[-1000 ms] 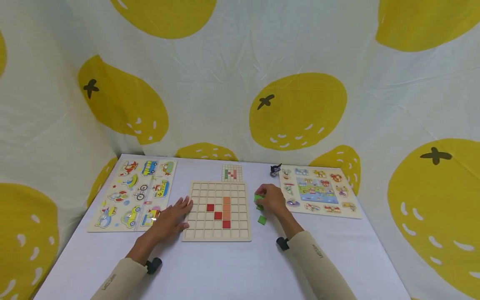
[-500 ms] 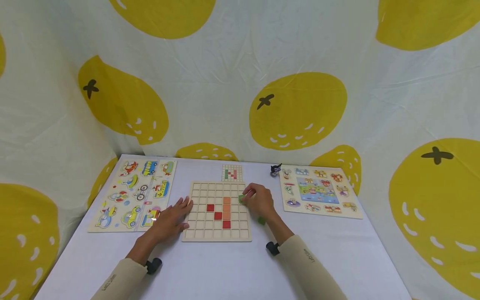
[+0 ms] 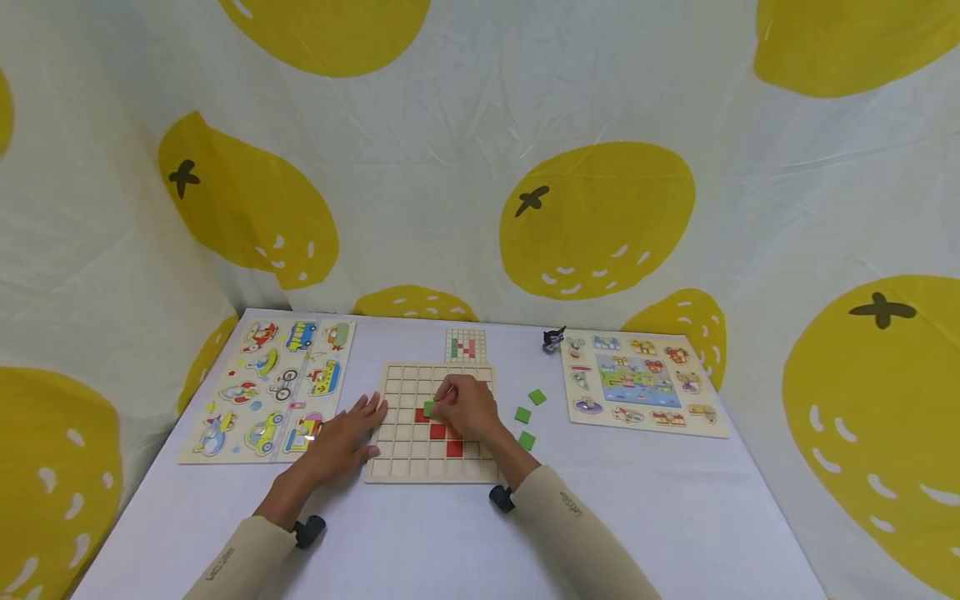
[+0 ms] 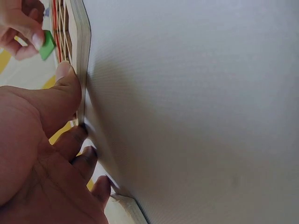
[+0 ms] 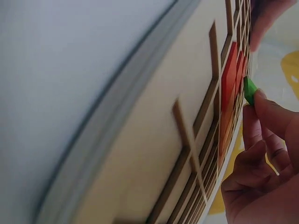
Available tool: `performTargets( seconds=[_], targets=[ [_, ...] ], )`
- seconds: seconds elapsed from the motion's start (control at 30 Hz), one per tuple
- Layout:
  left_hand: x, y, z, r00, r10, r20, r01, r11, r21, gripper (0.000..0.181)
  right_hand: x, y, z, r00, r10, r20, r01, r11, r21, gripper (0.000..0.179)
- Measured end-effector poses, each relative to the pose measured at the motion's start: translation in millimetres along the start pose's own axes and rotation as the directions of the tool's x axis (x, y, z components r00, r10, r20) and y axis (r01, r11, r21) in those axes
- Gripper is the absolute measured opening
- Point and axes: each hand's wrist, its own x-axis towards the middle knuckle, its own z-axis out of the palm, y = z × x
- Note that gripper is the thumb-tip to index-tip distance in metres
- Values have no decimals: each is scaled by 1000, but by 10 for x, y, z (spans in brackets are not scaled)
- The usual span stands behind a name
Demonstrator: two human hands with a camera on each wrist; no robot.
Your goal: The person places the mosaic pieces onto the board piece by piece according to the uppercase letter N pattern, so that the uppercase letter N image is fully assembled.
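Over the wooden grid board (image 3: 399, 468), my right hand (image 3: 468, 408) pinches a green square tile (image 5: 249, 90) between thumb and fingertips. The tile is held tilted just above the cells, beside a red tile (image 3: 421, 415). Two more red tiles sit diagonally toward the front, and orange tiles (image 5: 227, 123) are largely covered by my right hand in the head view. At the board's left edge rests my left hand (image 3: 341, 442), fingers extended, its thumb touching the rim in the left wrist view. Loose green tiles (image 3: 522, 414) lie right of the board.
A small pattern card (image 3: 466, 345) lies behind the board. On the left is a vehicle peg puzzle (image 3: 255, 407); on the right, another picture puzzle (image 3: 637, 422). A small dark figure (image 3: 552, 340) stands near the right puzzle's corner. Patterned cloth (image 3: 420, 208) hangs behind the table.
My right hand has carried a green tile leftward from the loose tiles to the board's middle, uncovering the other green tiles. My left hand has stayed at the board's edge.
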Motion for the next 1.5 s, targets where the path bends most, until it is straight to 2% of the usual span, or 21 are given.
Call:
performTargets(
  seconds=[0.13, 0.3, 0.6, 0.9, 1.07, 1.27, 1.5],
  targets=[
    [1, 1, -2, 1000, 8, 5, -8, 1000, -5, 81, 31, -64, 110, 1000, 2, 11, -2, 1000, -30, 14],
    [2, 11, -5, 1000, 16, -2, -16, 1000, 0, 81, 82, -154, 213, 999, 50, -17, -51, 997, -64, 17],
    [-8, 12, -26, 999, 39, -1, -39, 999, 23, 79, 199, -272, 306, 995, 85, -57, -91, 989, -116, 28],
    [-11, -2, -31, 1000, 29, 5, -29, 999, 26, 79, 320, -315, 363, 995, 92, -47, -98, 983, -153, 31],
    [-6, -2, -28, 999, 32, 7, -33, 999, 28, 79, 317, -336, 353, 995, 94, -34, -98, 983, -154, 27],
    [-18, -3, -46, 999, 34, -6, -34, 999, 20, 78, 266, -342, 301, 999, 21, -36, -24, 993, -112, 13],
    [-30, 28, -47, 999, 38, -8, -38, 999, 14, 79, 76, -204, 75, 999, -5, -40, 3, 999, -47, 16]
  ],
)
